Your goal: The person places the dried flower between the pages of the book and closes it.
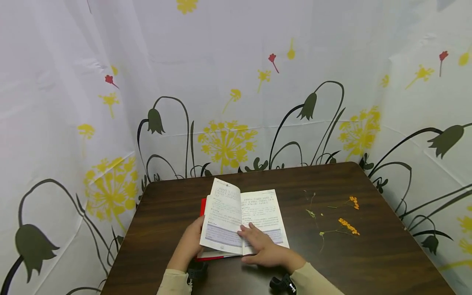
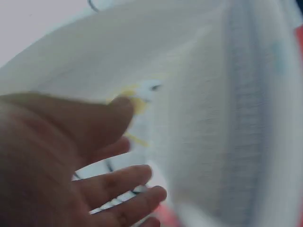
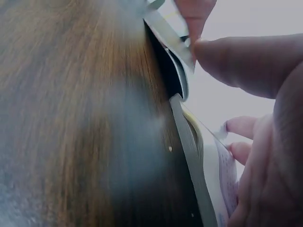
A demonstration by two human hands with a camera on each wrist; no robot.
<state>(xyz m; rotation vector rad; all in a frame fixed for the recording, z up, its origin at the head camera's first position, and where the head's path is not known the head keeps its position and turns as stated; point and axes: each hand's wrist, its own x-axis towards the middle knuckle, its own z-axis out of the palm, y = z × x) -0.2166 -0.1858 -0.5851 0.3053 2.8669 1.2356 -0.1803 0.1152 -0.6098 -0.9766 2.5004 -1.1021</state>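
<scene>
A book (image 1: 261,211) lies spread on the dark table, its left leaves raised off a red cover (image 1: 203,206). My left hand (image 1: 191,239) is at the book's left edge beside those leaves. In the left wrist view, the left hand (image 2: 109,156) has thumb and fingers apart and loosely bent, with the printed page (image 2: 199,123) right beside the fingertips. My right hand (image 1: 267,248) rests on the lower part of the right page, near the spine, fingers spread. The right wrist view shows the right hand's thumb (image 3: 241,61) extended over the book's bottom edge.
Right of the book, small orange flower sprigs (image 1: 348,226) and thin stems with bits of green (image 1: 311,214) lie on the brown wooden table (image 1: 368,262). A white curtain (image 1: 236,61) printed with flowers hangs behind the table.
</scene>
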